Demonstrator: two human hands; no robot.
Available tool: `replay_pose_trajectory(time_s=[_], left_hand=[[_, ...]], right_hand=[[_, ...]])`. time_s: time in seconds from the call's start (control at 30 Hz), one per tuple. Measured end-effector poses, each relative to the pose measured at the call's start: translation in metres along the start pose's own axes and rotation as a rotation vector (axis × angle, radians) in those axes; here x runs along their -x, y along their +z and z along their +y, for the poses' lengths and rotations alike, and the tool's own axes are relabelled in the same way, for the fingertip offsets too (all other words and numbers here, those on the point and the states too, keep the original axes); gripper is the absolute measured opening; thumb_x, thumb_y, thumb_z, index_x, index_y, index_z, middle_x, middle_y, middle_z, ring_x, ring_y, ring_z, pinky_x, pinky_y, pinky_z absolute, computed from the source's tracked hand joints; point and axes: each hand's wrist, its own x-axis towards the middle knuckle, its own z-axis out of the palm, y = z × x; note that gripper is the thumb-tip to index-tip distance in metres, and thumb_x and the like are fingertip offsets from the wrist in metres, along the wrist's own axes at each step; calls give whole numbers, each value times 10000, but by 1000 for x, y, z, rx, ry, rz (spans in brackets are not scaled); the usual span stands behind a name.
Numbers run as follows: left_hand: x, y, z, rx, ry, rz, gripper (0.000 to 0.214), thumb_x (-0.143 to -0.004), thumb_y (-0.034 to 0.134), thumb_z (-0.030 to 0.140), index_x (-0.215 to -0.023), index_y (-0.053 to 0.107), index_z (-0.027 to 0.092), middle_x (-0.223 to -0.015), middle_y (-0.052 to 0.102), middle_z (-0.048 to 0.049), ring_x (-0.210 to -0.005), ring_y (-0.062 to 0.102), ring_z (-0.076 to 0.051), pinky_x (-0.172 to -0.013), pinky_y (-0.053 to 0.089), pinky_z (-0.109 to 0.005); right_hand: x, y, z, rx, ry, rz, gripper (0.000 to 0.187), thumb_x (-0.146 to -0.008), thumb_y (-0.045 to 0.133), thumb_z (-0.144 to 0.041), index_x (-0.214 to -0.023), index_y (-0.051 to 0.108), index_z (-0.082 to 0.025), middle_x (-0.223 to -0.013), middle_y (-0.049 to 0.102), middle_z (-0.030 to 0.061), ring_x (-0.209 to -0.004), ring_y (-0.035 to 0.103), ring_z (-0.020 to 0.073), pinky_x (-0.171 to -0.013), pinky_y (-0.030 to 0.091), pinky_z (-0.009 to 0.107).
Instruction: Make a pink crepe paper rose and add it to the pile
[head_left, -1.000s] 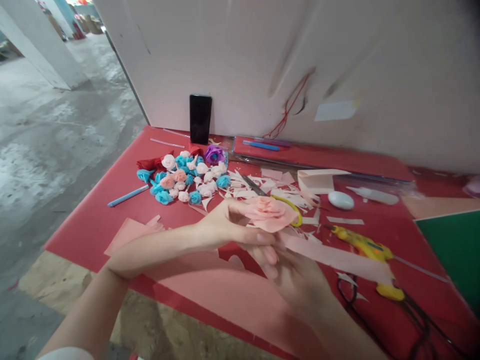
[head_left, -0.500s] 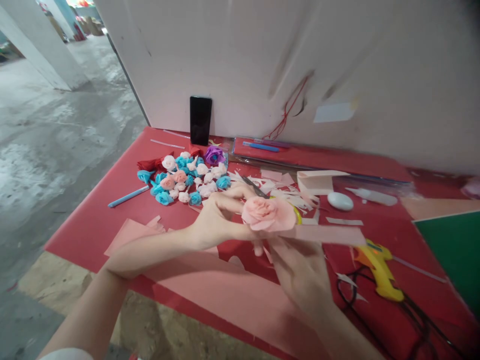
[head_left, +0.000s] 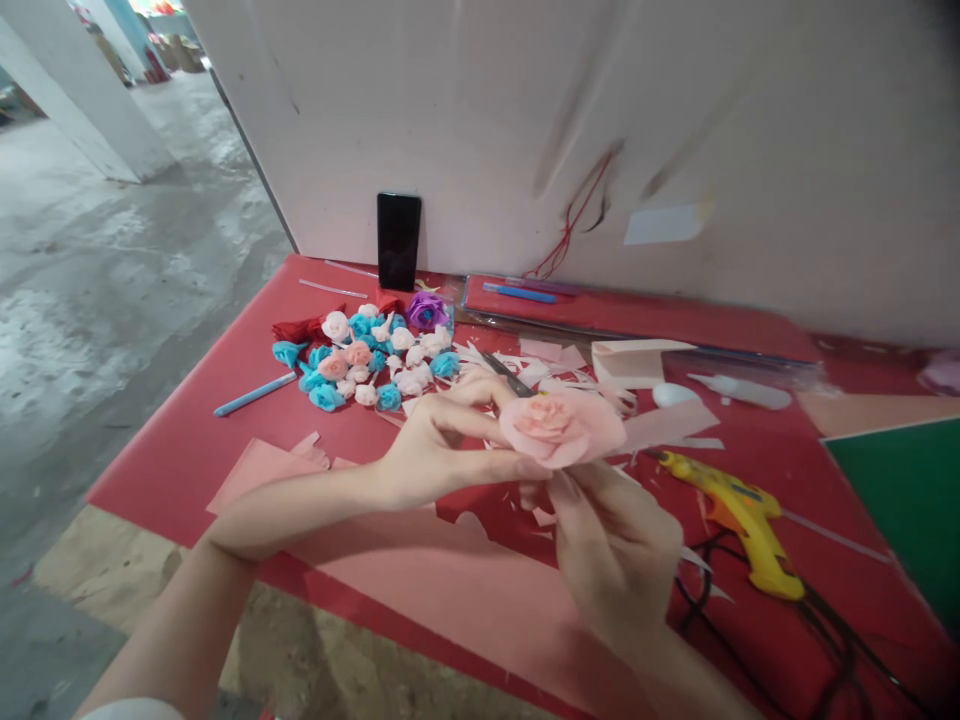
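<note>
A pink paper rose (head_left: pixel 559 425) with ruffled petals is held over the middle of the red table. From its right side a loose pink paper strip (head_left: pixel 671 424) sticks out. My left hand (head_left: pixel 442 440) is closed on the rose's left side, thumb in front and fingers behind. Under the flower my right hand (head_left: pixel 619 550) pinches its base, thumb and fingers together; the exact grip is partly hidden. Behind the rose lie scissors (head_left: pixel 508 374), their handles mostly covered by the petals.
Small paper roses (head_left: pixel 360 355) are piled at the left rear, before a standing phone (head_left: pixel 399 240). A yellow glue gun (head_left: pixel 739 520) with a black cable lies right. Pink paper sheets (head_left: pixel 450 600) cover the front edge. Paper scraps, a white egg-shaped piece (head_left: pixel 675 395) and a bottle (head_left: pixel 742 391) lie behind.
The rose has moved slightly right in my hands, and its loose strip has swung from level to pointing up and right. My right hand has turned and shifted right beneath the flower.
</note>
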Motion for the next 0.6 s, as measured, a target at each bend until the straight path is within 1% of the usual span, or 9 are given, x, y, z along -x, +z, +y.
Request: replay_pose_trajectory(time_s=[0.03, 0.1, 0.2, 0.27, 0.37, 0.43, 0.5, 0.6], left_hand=[[1, 1, 0, 44, -24, -5, 68, -695, 776, 240, -638, 755, 210, -654, 586, -14, -703, 556, -124, -690, 494, -271], [4, 4, 0, 153, -103, -7, 42, -706, 764, 188, -667, 760, 203, -655, 591, -6, -665, 582, -107, -653, 517, -242], [7, 8, 1, 353, -235, -1, 48, -715, 750, 143, -709, 766, 187, -639, 600, 6, -555, 603, -88, -545, 539, -210], [8, 11, 2, 434, -279, 18, 64, -719, 743, 120, -701, 765, 177, -638, 608, 11, -520, 609, -81, -535, 555, -207], [8, 12, 3, 442, -310, 49, 101, -723, 735, 95, -654, 758, 166, -641, 612, 14, -522, 614, -67, -564, 567, -189], [8, 12, 3, 432, -325, 49, 99, -726, 738, 114, -638, 753, 159, -633, 609, 11, -527, 616, -71, -555, 569, -185], [8, 12, 2, 436, -324, 26, 76, -732, 742, 154, -658, 756, 160, -638, 610, 6, -535, 628, -87, -546, 580, -205], [8, 9, 0, 426, -279, -17, 34, -739, 737, 175, -727, 767, 187, -725, 613, -4, -556, 646, -104, -523, 586, -232]], right_hand=[[1, 1, 0, -26, 16, 6, 232, -867, 527, -165, -690, 652, -247, -537, 617, -40, -456, 541, 118, -408, 383, 238], [1, 2, 2, -46, 3, 15, 222, -858, 532, -142, -696, 645, -244, -549, 630, -48, -459, 557, 111, -389, 381, 216], [0, 4, 3, -59, -29, 26, 233, -837, 527, -91, -680, 622, -234, -555, 627, -57, -476, 571, 94, -409, 401, 181], [-2, 5, 3, -71, -28, 29, 250, -831, 515, -70, -669, 617, -231, -558, 625, -60, -477, 568, 81, -424, 412, 163], [-3, 6, 2, -83, -2, 24, 259, -825, 511, -68, -655, 623, -228, -554, 620, -60, -467, 555, 72, -420, 408, 150], [-2, 5, 2, -113, 38, 13, 256, -825, 519, -82, -637, 621, -223, -543, 613, -57, -454, 543, 72, -405, 397, 151], [-1, 3, 3, -186, 109, -8, 252, -831, 534, -114, -615, 614, -216, -513, 586, -54, -431, 517, 73, -391, 384, 159], [1, -1, 4, -324, 236, -60, 278, -845, 560, -200, -571, 602, -204, -465, 524, -47, -411, 469, 80, -396, 377, 188]])
